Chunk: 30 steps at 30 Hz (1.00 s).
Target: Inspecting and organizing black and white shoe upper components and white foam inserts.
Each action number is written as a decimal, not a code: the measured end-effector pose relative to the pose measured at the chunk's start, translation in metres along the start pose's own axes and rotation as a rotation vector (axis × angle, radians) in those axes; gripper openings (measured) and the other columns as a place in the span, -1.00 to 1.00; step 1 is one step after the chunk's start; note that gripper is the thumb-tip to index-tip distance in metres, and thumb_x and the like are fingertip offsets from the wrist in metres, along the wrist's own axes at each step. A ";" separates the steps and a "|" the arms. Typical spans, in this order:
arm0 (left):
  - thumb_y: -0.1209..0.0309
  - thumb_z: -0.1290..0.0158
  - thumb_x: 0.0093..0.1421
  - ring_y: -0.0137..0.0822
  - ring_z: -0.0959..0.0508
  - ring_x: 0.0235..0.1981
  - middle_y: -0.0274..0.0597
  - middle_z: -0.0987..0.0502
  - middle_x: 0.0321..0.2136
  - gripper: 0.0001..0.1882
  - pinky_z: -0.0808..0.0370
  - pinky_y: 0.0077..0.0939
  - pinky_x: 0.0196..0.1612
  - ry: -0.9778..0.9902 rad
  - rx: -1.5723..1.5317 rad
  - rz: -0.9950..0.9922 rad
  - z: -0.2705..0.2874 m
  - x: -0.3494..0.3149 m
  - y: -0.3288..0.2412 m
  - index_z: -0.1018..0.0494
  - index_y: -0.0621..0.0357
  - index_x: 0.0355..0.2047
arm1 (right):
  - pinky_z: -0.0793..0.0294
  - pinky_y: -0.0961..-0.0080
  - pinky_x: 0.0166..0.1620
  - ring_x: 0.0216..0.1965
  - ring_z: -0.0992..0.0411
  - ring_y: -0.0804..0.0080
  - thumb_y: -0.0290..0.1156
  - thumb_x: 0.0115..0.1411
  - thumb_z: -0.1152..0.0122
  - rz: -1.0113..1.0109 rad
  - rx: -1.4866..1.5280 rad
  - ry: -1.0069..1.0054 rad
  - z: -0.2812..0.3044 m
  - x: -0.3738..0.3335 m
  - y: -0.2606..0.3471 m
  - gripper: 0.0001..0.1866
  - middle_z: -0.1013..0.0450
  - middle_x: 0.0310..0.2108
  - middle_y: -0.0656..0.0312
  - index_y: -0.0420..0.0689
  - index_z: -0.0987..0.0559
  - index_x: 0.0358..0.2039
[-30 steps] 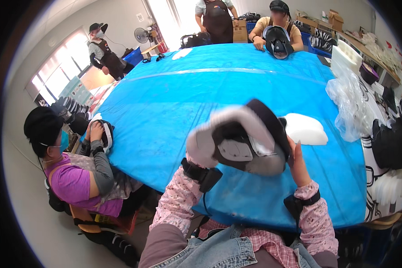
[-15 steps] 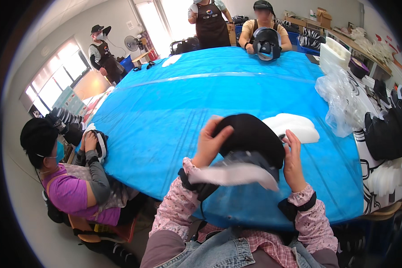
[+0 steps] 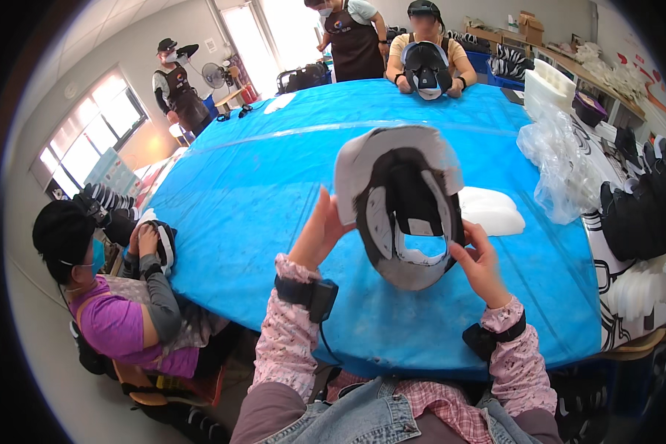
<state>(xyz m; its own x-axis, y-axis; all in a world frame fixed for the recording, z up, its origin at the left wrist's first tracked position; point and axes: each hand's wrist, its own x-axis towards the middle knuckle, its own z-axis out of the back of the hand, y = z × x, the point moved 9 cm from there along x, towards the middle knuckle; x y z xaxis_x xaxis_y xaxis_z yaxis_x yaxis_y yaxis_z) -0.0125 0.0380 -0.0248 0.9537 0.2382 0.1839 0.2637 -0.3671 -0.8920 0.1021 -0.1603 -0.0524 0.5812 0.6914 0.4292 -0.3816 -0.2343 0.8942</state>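
Between left hand (image 3: pixel 320 235) and right hand (image 3: pixel 482 265): upturned cap (image 3: pixel 399 203).

Bright daylight pours in from the tall windows (image 3: pixel 274 29) at the far end and the side window (image 3: pixel 100 129) on the left, both blown out to near white, and it leaves a soft sheen on the wide blue plastic-covered table (image 3: pixel 274 185). Shadows are faint and diffuse, and the centre is sharp. The fisheye lens bends straight edges toward the rim, where a black vignette closes the corners and detail turns soft.
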 end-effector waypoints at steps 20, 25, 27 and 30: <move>0.45 -0.01 0.16 -0.48 -0.33 -0.25 -0.33 -0.32 -0.28 -0.36 -0.36 -0.60 -0.12 -0.105 0.726 -0.111 -0.008 -0.036 0.045 0.00 0.18 0.20 | -0.45 0.62 -0.29 -0.26 -0.24 0.57 -0.50 -0.01 -0.25 -0.025 -0.124 0.124 -0.013 -0.009 0.009 -0.21 -0.18 -0.25 0.25 -0.15 -0.05 0.20; 0.55 0.01 0.14 -0.48 -0.30 -0.25 -0.35 -0.24 -0.31 -0.41 -0.35 -0.63 -0.13 -0.172 0.414 -0.098 -0.014 -0.033 0.061 -0.07 0.17 0.17 | -0.37 0.68 -0.35 -0.44 -0.24 0.63 -0.61 0.03 -0.15 0.090 -0.026 -0.061 -0.010 -0.013 0.003 -0.26 -0.20 -0.41 0.32 -0.15 -0.06 0.21; 0.52 -0.05 0.10 -0.43 -0.27 -0.12 -0.24 -0.21 -0.17 -0.40 -0.31 -0.57 -0.06 -0.097 0.759 -0.330 -0.025 -0.034 0.046 -0.10 0.16 0.14 | -0.34 0.69 -0.35 -0.44 -0.25 0.64 -0.63 0.02 -0.15 0.049 0.034 -0.055 -0.015 -0.015 -0.005 -0.26 -0.21 -0.43 0.33 -0.15 -0.07 0.20; 0.42 -0.13 0.04 -0.34 -0.23 -0.03 -0.17 -0.20 -0.14 -0.33 -0.24 -0.45 0.03 -0.194 0.765 -0.452 -0.029 -0.040 0.045 -0.08 0.18 0.14 | -0.31 0.69 -0.34 -0.44 -0.26 0.64 -0.64 0.04 -0.09 -0.042 0.123 -0.014 -0.016 -0.015 -0.009 -0.33 -0.23 -0.45 0.33 -0.15 -0.11 0.18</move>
<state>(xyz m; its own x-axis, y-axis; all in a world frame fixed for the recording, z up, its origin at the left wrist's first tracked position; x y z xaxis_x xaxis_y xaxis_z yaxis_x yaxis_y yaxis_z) -0.0343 -0.0138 -0.0606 0.7233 0.3869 0.5720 0.3726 0.4789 -0.7949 0.0854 -0.1580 -0.0684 0.6049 0.6931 0.3920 -0.2660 -0.2882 0.9199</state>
